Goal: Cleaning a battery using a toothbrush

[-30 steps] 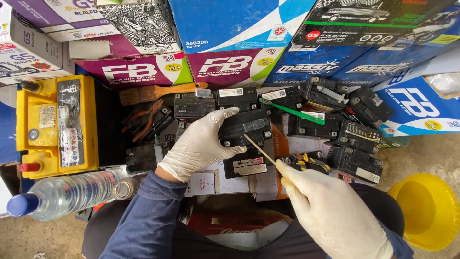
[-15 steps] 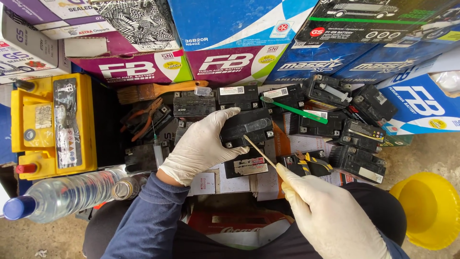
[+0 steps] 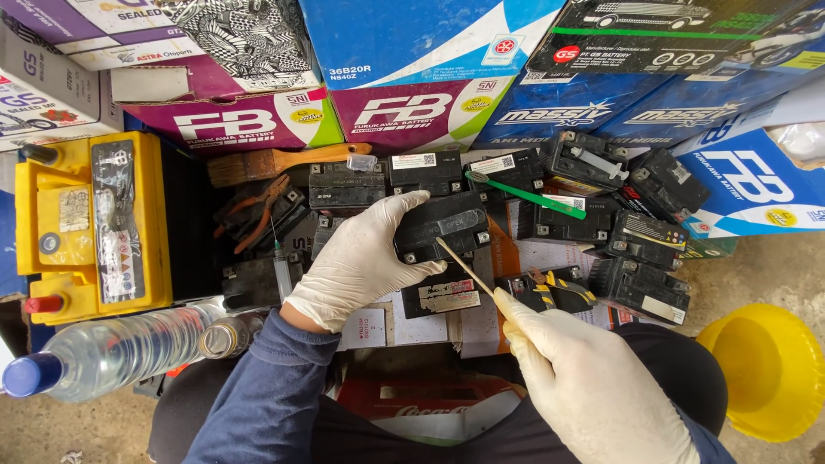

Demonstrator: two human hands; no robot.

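Colourful cardboard boxes (image 3: pixel 412 112) stand behind a pile of small black batteries. The left hand (image 3: pixel 365 258) is wrapped around one black battery (image 3: pixel 443 225), holding it steady. Just below that grip, the right hand (image 3: pixel 584 378) pinches a thin wooden stick (image 3: pixel 468 271), its tip touching the battery. This looks like poking or scraping work; it needs small, careful pushes.

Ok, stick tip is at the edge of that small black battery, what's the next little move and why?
Probably ease the thin stick a touch further along the top edge of the small black battery. The left hand already grips and tilts it, and the right hand holds the stick with its tip just touching there.
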